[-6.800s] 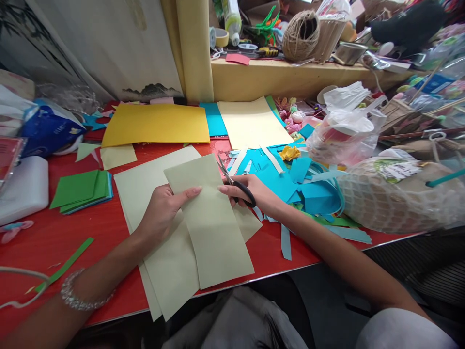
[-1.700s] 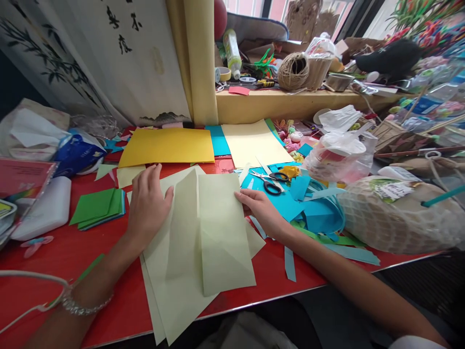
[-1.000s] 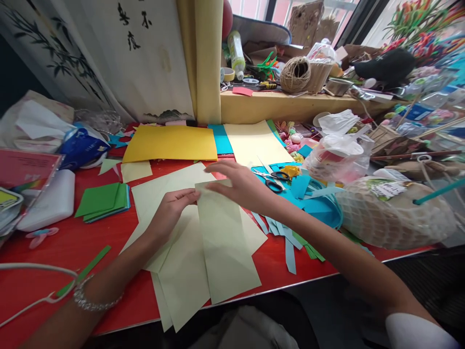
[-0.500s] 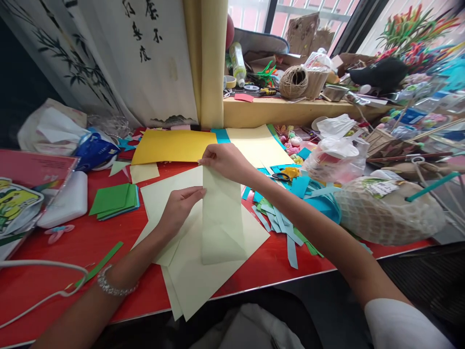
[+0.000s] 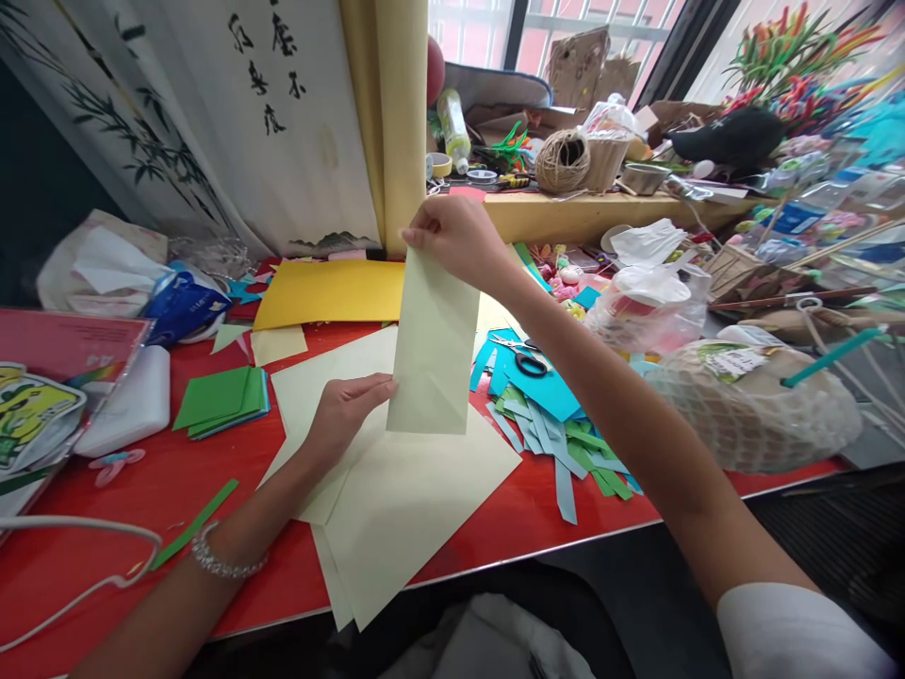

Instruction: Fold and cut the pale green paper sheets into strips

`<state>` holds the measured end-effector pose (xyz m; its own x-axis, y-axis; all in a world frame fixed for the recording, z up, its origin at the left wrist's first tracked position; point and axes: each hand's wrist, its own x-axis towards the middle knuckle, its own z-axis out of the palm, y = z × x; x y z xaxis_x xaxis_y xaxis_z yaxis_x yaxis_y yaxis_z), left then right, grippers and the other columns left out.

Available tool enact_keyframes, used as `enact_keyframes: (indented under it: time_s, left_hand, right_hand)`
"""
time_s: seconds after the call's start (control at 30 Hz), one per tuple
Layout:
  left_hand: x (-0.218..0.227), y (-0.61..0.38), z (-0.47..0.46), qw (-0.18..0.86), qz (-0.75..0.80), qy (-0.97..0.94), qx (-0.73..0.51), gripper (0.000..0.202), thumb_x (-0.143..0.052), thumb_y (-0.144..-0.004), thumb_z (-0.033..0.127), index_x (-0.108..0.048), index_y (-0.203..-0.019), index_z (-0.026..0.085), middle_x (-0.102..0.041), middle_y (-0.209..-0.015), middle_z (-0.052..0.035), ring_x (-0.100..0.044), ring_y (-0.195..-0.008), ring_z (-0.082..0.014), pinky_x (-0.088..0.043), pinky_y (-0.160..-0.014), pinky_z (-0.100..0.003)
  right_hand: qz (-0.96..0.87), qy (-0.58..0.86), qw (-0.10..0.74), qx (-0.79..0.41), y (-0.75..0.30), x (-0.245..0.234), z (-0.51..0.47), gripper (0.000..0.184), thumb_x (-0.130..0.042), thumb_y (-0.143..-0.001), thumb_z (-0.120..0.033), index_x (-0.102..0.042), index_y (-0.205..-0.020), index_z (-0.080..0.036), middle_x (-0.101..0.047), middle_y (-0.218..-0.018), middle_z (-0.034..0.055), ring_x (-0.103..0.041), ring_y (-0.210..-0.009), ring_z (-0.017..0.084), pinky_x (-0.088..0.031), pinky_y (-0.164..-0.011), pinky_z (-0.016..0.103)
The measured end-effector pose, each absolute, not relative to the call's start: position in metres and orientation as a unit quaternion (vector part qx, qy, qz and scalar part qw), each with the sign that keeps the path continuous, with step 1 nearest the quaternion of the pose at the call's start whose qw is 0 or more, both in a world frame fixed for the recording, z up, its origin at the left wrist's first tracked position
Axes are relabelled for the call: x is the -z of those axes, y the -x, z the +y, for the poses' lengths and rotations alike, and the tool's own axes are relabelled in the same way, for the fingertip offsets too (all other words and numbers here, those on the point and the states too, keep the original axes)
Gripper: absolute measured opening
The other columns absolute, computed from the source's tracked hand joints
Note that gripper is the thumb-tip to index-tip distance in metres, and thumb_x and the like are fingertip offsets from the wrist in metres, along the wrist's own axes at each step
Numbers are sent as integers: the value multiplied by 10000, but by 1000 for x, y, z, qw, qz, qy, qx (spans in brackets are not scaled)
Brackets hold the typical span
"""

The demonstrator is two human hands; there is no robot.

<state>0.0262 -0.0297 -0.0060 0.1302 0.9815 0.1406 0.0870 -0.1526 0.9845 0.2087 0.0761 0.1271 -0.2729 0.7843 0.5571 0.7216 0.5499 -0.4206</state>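
Observation:
A pale green rectangle of paper (image 5: 435, 344) is held upright above the table. My right hand (image 5: 456, 240) pinches its top left corner between thumb and fingers. Lower down, my left hand (image 5: 346, 415) has its thumb and fingers closed at the paper's left edge. Beneath it, larger pale green sheets (image 5: 417, 519) lie overlapping at angles, some reaching past the table's front edge. A bracelet circles my left wrist.
Scissors with black handles (image 5: 530, 364) lie on blue paper at the right, beside green and light blue strips (image 5: 544, 429). Stacked green squares (image 5: 222, 396) sit at the left on the red table (image 5: 283, 585). Behind are a yellow sheet (image 5: 329, 292) and a cluttered windowsill.
My right hand has risen, lifting the pale green paper away from the sheets below. The left hand stays nearly in place, now nearer the paper's lower part. The scissors have come into fuller view.

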Motion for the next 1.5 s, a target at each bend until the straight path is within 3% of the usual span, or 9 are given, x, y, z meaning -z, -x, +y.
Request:
enact_keyframes:
  time_s: [0.17,0.33,0.57,0.73,0.8,0.87,1.03,1.27,1.5]
  left_hand:
    - [7,-23,-31,435,460,-619,-465,104,-663,-730,309,-744,-740,244,-715,-768,10,-640,-794,-198,-514,-733,-358]
    - [-9,-23,-36,393,415,-723,-388,189,-556,-827,278,-742,-833,243,-722,-900,-6,-647,-883,-180,-504,-826,-333]
    - [5,-17,-25,120,278,-898,-319,193,-537,-772,163,-723,-782,219,-736,-863,-26,-669,-895,-192,-548,-781,-324]
    - [-25,-17,-16,12,367,-822,-436,213,-499,-813,162,-683,-906,216,-697,-933,-67,-619,-952,-219,-488,-869,-410]
    - [-53,-20,-9,-57,430,-741,-512,202,-487,-837,176,-676,-889,222,-674,-898,-54,-608,-904,-193,-497,-825,-362]
    - [-79,-25,-1,-61,434,-730,-525,181,-512,-840,223,-669,-926,204,-641,-989,-71,-570,-990,-201,-513,-754,-311]
    - [-112,-40,19,42,393,-750,-531,179,-576,-827,341,-676,-882,203,-652,-900,-24,-597,-877,-155,-496,-778,-286]
    - [-106,-56,26,73,341,-716,-605,155,-601,-807,369,-664,-802,228,-612,-848,-4,-588,-842,-147,-499,-715,-281]
    - [-98,-60,25,71,343,-705,-617,116,-602,-807,356,-642,-795,247,-627,-879,-2,-601,-841,-147,-502,-747,-299]
  right_hand:
    - [-784,470,404,19,-220,-152,81,194,-611,-781,-242,-529,-612,-192,-555,-672,12,-443,-658,127,-280,-607,282]
    - [-772,476,420,45,-227,-168,75,174,-621,-767,-263,-550,-616,-211,-573,-687,16,-454,-671,141,-284,-608,289]
    - [-778,474,412,41,-228,-168,64,199,-562,-800,-308,-557,-620,-223,-567,-669,14,-476,-665,162,-332,-610,301]
    - [-819,434,375,-20,-232,-162,57,207,-568,-797,-250,-595,-609,-166,-457,-575,-15,-413,-594,117,-325,-585,272]
    - [-829,418,368,-47,-230,-158,52,186,-554,-814,-255,-628,-673,-159,-503,-615,-8,-440,-626,121,-337,-604,271]
    - [-832,401,378,-65,-227,-155,45,171,-539,-824,-259,-641,-729,-161,-554,-674,5,-474,-668,132,-353,-631,274]
    - [-830,356,426,-57,-215,-153,30,107,-542,-813,-229,-612,-745,-184,-576,-690,3,-488,-665,134,-359,-629,267]
    - [-823,326,464,-35,-211,-147,26,95,-511,-842,-212,-519,-751,-186,-586,-705,1,-499,-656,122,-351,-611,245]
    - [-807,376,454,37,-210,-146,23,120,-459,-870,-207,-527,-772,-199,-622,-794,-5,-549,-776,145,-324,-793,288]
